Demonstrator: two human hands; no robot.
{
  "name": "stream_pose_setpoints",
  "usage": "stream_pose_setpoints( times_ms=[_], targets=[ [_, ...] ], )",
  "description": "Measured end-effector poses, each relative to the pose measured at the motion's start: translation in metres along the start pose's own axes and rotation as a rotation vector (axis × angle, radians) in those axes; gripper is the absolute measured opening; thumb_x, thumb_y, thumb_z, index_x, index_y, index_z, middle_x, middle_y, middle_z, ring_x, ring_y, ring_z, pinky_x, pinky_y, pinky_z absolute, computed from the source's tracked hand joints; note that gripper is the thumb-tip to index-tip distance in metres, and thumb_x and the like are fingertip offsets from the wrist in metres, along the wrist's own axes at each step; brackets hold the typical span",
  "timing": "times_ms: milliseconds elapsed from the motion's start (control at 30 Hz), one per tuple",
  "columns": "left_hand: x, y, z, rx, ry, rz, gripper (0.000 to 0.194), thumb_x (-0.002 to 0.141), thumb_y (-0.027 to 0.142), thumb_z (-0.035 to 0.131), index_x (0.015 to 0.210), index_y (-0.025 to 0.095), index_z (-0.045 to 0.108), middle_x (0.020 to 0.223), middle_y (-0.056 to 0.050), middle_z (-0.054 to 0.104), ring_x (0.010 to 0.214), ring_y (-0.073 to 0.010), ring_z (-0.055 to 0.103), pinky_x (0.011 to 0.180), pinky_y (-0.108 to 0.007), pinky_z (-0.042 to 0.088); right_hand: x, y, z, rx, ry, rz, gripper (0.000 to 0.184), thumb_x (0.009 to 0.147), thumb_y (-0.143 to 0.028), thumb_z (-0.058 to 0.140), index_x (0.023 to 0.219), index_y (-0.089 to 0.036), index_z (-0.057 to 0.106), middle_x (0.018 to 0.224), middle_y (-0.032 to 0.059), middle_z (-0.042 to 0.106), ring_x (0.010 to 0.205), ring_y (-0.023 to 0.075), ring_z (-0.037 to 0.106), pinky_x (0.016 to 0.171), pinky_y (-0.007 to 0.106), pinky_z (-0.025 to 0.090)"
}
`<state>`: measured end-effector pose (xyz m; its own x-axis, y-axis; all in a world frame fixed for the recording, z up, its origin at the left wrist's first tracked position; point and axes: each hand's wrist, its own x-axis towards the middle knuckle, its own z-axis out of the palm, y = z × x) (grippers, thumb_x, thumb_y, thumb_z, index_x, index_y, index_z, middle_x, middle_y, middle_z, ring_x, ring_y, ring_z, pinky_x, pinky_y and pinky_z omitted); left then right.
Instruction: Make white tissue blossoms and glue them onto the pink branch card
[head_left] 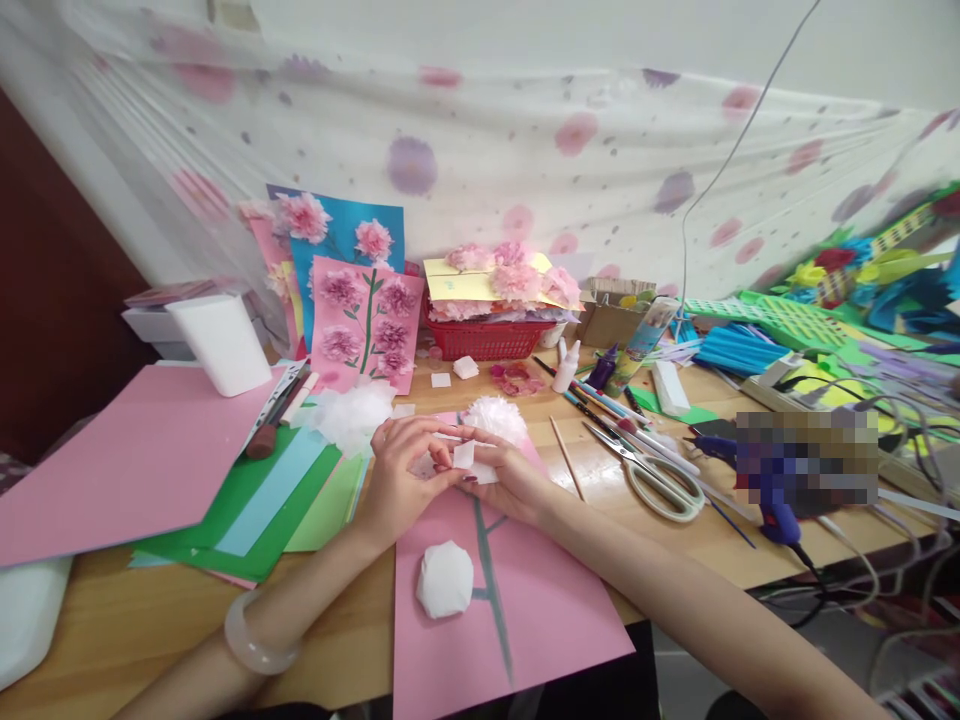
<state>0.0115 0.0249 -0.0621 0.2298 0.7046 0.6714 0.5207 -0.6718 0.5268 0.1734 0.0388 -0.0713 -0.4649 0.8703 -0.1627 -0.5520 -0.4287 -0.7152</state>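
Both my hands meet over a pink paper sheet [540, 610] on the wooden table. My left hand [401, 475] and my right hand [499, 475] pinch a small folded piece of white tissue [463, 455] between their fingertips. A grey-green stem strip [491, 570] is stuck down the pink sheet. A white tissue flower [445, 578] lies flat on the sheet near me. Another fluffy white tissue flower [496, 415] sits just beyond my fingers. A pale bangle [255, 640] is on my left wrist.
Scissors [660, 475] and pens lie right of the sheet, with a blue glue gun [776, 510] further right. Green, blue and pink paper sheets [247, 500] are stacked at left. A red basket [487, 338] with paper flowers and finished flower cards [364, 320] stand behind.
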Motion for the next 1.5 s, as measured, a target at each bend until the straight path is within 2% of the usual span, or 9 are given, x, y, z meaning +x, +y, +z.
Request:
stream_pose_setpoints(
  times_ms=[167,367,500,733,900,1100,1200,1267,1500],
  targets=[
    [0.002,0.000,-0.003,-0.003,0.070,-0.012,0.023,0.075,0.018,0.076,0.067,0.021,0.054,0.097,-0.001,0.071,0.099,-0.0222,0.062,0.098,-0.044,0.035,0.000,0.001,0.001,-0.048,0.063,-0.036,0.026,0.068,-0.017,0.073,0.090,-0.017,0.059,0.080,0.0017,0.065,0.068,0.0121,0.060,0.067,0.027,0.048],
    [0.005,-0.005,-0.005,0.066,0.118,-0.001,0.024,0.074,0.018,0.077,0.066,0.021,0.055,0.096,-0.002,0.070,0.097,-0.0233,0.063,0.094,-0.043,0.036,-0.002,0.000,0.007,-0.221,0.045,-0.111,0.031,0.074,-0.042,0.071,0.078,-0.019,0.050,0.050,-0.0107,0.036,0.041,0.0041,0.024,0.045,0.021,0.019],
    [0.005,-0.007,-0.005,0.084,0.119,0.005,0.025,0.073,0.020,0.078,0.066,0.021,0.055,0.095,-0.002,0.070,0.096,-0.0236,0.063,0.094,-0.043,0.036,-0.007,-0.004,0.008,-0.332,-0.014,-0.133,0.023,0.073,-0.033,0.067,0.083,-0.020,0.052,0.046,-0.0126,0.030,0.041,0.0049,0.017,0.045,0.022,0.012],
    [0.004,-0.002,-0.005,0.096,0.100,0.019,0.026,0.071,0.021,0.080,0.065,0.021,0.055,0.094,-0.001,0.069,0.095,-0.0233,0.062,0.095,-0.044,0.034,-0.008,-0.004,0.008,-0.367,0.015,-0.140,0.016,0.067,-0.024,0.061,0.079,-0.020,0.052,0.046,-0.0124,0.030,0.042,0.0051,0.016,0.044,0.023,0.011],
    [0.004,-0.001,-0.005,0.074,0.068,0.013,0.026,0.071,0.018,0.079,0.065,0.021,0.054,0.095,0.000,0.070,0.097,-0.0229,0.062,0.099,-0.046,0.032,-0.006,-0.002,0.003,-0.401,0.023,-0.168,0.016,0.065,-0.022,0.062,0.076,-0.019,0.052,0.051,-0.0095,0.042,0.041,0.0041,0.021,0.044,0.022,0.013],
    [0.000,-0.004,-0.001,-0.015,-0.015,-0.083,0.021,0.076,0.034,0.074,0.083,0.024,0.057,0.098,-0.002,0.072,0.101,-0.0243,0.063,0.105,-0.049,0.028,-0.006,-0.001,0.006,-0.465,0.086,-0.178,0.026,0.067,-0.035,0.072,0.073,-0.019,0.053,0.049,-0.0106,0.037,0.040,0.0044,0.025,0.045,0.023,0.021],
    [-0.001,-0.006,0.000,-0.048,-0.025,-0.142,0.015,0.084,0.036,0.063,0.094,0.025,0.062,0.099,-0.003,0.072,0.101,-0.0242,0.062,0.101,-0.046,0.035,-0.006,0.001,0.005,-0.525,0.072,-0.229,0.027,0.068,-0.039,0.074,0.073,-0.019,0.056,0.050,-0.0094,0.038,0.041,0.0056,0.029,0.046,0.024,0.021],
    [0.000,-0.007,0.000,-0.060,-0.005,-0.189,0.014,0.087,0.034,0.056,0.087,0.024,0.064,0.093,-0.003,0.072,0.097,-0.0236,0.063,0.096,-0.043,0.040,-0.006,0.001,0.003,-0.561,0.068,-0.247,0.027,0.069,-0.040,0.074,0.073,-0.019,0.058,0.051,-0.0088,0.039,0.042,0.0063,0.032,0.047,0.025,0.022],
    [0.007,-0.012,0.000,-0.262,0.119,-0.415,0.023,0.087,0.040,0.053,0.082,0.020,0.062,0.078,-0.002,0.068,0.076,-0.0183,0.064,0.070,-0.028,0.049,-0.003,0.003,0.000,-0.587,0.127,-0.197,0.029,0.068,-0.041,0.076,0.070,-0.020,0.056,0.051,-0.0085,0.040,0.042,0.0064,0.030,0.046,0.025,0.020]
  ],
)
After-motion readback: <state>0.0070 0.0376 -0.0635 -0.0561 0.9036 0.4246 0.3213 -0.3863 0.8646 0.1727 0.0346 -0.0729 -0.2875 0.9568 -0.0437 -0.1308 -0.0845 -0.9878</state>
